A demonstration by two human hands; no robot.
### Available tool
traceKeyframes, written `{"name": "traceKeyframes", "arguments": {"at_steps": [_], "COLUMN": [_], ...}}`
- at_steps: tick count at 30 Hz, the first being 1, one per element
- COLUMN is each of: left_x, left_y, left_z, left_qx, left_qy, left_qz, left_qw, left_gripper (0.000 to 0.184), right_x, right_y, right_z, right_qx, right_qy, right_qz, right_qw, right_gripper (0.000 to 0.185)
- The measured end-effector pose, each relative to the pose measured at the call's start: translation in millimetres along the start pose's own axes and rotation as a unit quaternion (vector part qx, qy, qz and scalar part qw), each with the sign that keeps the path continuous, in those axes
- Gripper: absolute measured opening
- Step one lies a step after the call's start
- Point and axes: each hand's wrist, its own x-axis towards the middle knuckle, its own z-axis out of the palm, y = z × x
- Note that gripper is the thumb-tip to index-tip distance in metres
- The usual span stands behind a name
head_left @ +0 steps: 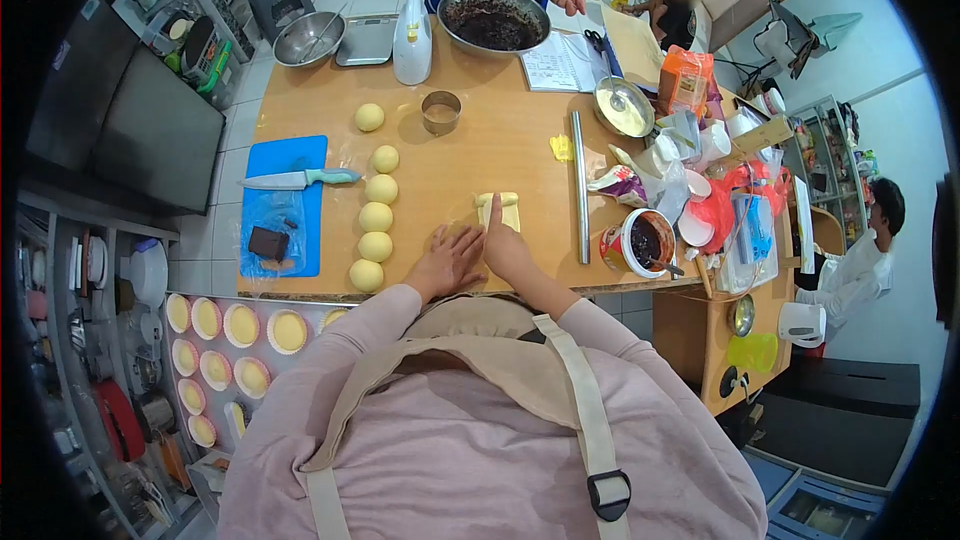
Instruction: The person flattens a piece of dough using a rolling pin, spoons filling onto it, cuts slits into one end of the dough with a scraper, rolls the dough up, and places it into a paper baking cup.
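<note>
A small flattened strip of pale dough [511, 212], its far end rolled over, lies on the table in front of me. My right hand [508, 248] reaches onto it, index finger stretched along the dough and the other fingers hard to make out. Just beside it, my left hand [452, 258] lies palm down on the tabletop with its fingers apart, holding nothing. To the left, several round dough balls [376, 217] form a column running away from me. A metal ring cutter [441, 113] stands beyond them.
A knife [290, 179] and dark chocolate [269, 243] lie on a blue cutting board [312, 230]. Right of the dough are a metal rod [580, 190] and a tub of dark filling [645, 240]. Across the table, another person works over a mixing bowl [494, 20]. Tart cups fill a tray [222, 325].
</note>
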Motion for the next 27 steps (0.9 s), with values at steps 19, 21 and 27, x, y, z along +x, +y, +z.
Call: {"name": "traceKeyframes", "arguments": {"at_steps": [19, 21, 27], "left_x": [1, 1, 1], "left_y": [-4, -4, -1], "left_z": [8, 5, 5], "left_qx": [0.021, 0.025, 0.016], "left_qy": [0.009, 0.0, 0.015], "left_qz": [0.011, 0.009, 0.008], "left_qw": [1.0, 1.0, 1.0], "left_gripper": [0.076, 0.077, 0.077], "right_x": [1, 0, -3], "right_y": [-11, -11, -8], "right_z": [0, 0, 1], "right_qx": [-0.019, -0.015, 0.002], "right_qy": [-0.023, -0.02, 0.001], "right_qz": [0.022, 0.017, 0.007], "right_qw": [0.999, 1.0, 1.0], "right_gripper": [0.086, 0.085, 0.084]}}
